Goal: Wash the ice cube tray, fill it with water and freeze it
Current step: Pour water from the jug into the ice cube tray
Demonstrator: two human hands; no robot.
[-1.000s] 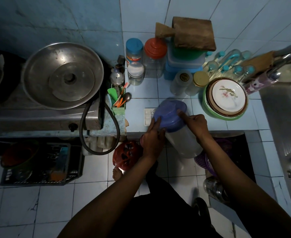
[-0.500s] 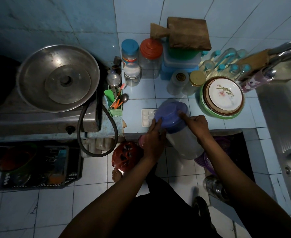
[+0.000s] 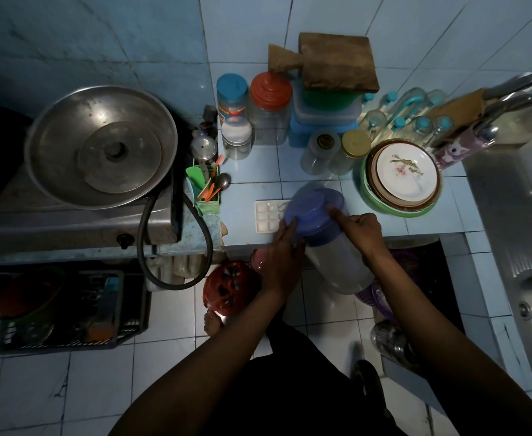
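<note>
Right now your right hand (image 3: 363, 229) has its grip clamped round the neck of the clear water jug (image 3: 337, 262), just under the purple lid (image 3: 313, 209), with the forefinger stretched out along the lid's rim, probably to steady it. Your left hand (image 3: 282, 259) comes in from the other side with its fingers fairly straight, tips pressed against the lid's edge; they look laid against it rather than wrapped round, so that grip is apart. The jug is tipped away from you, its top leaning over the edge of the tabletop (image 3: 258, 165) while its base hangs out above the floor, which suits either working the lid loose or pouring. The ice cube tray (image 3: 266, 215) lies flat on the blue tiles just beyond, its right end hidden behind the lid, its cells pale; whether they already hold water you cannot tell. It sits directly under the jug's mouth, so filling seems to be the step in hand. Further out, the stacked plates (image 3: 404, 174) sit to the right and a utensil holder (image 3: 206, 196) to the left
</note>
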